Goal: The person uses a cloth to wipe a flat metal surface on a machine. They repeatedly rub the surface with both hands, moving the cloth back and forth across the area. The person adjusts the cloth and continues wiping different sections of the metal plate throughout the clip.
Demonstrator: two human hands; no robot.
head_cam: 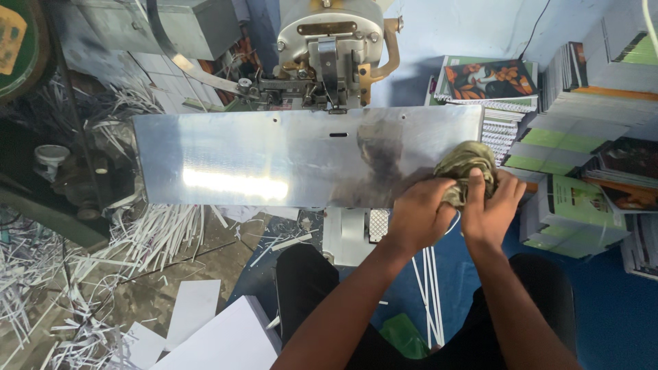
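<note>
Both hands hold a crumpled olive-green cloth (466, 164) at the right end of a shiny metal work plate (274, 161). My left hand (419, 216) grips the cloth's lower left part at the plate's front edge. My right hand (492, 209) is closed over its right side, one finger lying across the top. The cloth rests against the plate's right front corner. Behind the plate stands a cream and metal stitching machine head (330, 55).
Stacks of green and white booklets (579, 171) fill the right side, some with orange patterned covers (488, 79). Shredded paper strips (103, 274) and white sheets (219, 336) litter the floor at left. My knees in dark trousers sit below the plate.
</note>
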